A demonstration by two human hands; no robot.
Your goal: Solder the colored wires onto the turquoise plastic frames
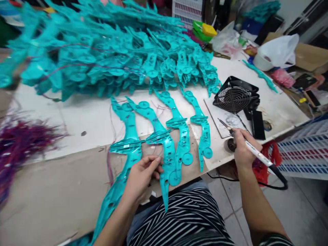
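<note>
My right hand (245, 147) grips a soldering iron (259, 153) by its white handle. The metal tip points up and left, above a small board beside the black fan. Thumb and forefinger of my left hand (146, 172) are pinched together over a turquoise plastic part (167, 160); a faint thin wire (161, 150) seems to run from the fingertips. More turquoise parts lie side by side: one at the left (126, 147), partly under my left forearm, and two to the right, the nearer one (183, 136) and the outermost one (202, 133).
A large pile of turquoise parts (102, 58) covers the back of the table. Red and blue wires (28, 143) lie bundled at the left. A black fan (234, 95) stands at the right, with a small round tin (230, 145) near my right hand. A white crate (304, 153) stands beyond the edge.
</note>
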